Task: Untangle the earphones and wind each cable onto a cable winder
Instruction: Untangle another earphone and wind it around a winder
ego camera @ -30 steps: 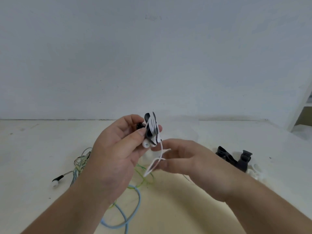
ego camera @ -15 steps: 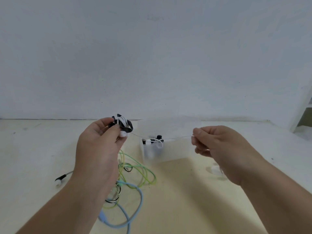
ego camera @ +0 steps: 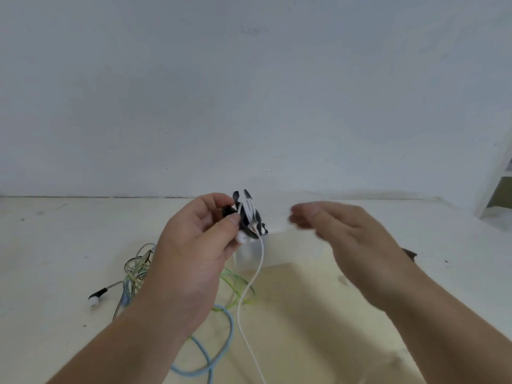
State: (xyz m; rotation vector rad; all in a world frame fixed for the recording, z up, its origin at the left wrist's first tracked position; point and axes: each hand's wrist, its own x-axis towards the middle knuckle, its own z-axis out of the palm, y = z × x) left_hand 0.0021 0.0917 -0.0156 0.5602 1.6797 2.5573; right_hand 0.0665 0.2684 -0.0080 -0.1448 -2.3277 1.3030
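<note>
Several white turns sit on the black cable winder (ego camera: 250, 214), pinched in the left hand (ego camera: 194, 259); the white cable (ego camera: 261, 256) hangs slack beneath it. Right of the winder, the right hand (ego camera: 352, 245) hovers loosely spread, seemingly empty. Winding looks midway: next, catch that tail and wrap.

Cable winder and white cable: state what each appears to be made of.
The cable winder looks like black plastic or rubber, faintly glossy on its prongs; which one is unclear. The white cable seems a smooth, matte rubbery sheath, hanging from the winder in a soft curve.
</note>
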